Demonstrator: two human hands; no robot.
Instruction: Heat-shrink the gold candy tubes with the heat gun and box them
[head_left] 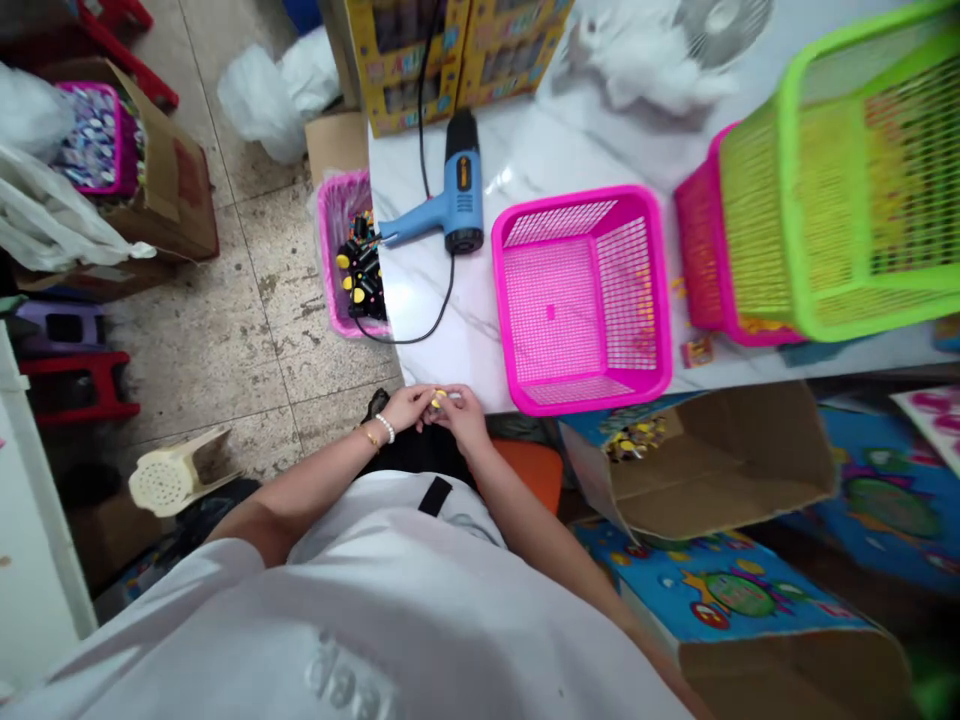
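Close together at the table's near edge, above my lap, both my hands are closed around a small yellow-topped piece (438,399). My left hand (409,408), with a white bead bracelet on its wrist, pinches it from the left. From the other side, the fingers of my right hand (464,414) press on it. Most of the piece is hidden by the fingers, so its exact kind cannot be made out. Beyond the hands, a blue heat gun (463,190) lies on the white table (427,345), and a pink plastic basket (551,300) stands to the right.
Below the table's left edge, a pink bin (330,270) holds black pieces with yellow ends. Green baskets (795,200) stand at the right. An open carton (727,460) with yellow-topped pieces sits under the table edge. A black cord (442,310) loops near the table's corner.
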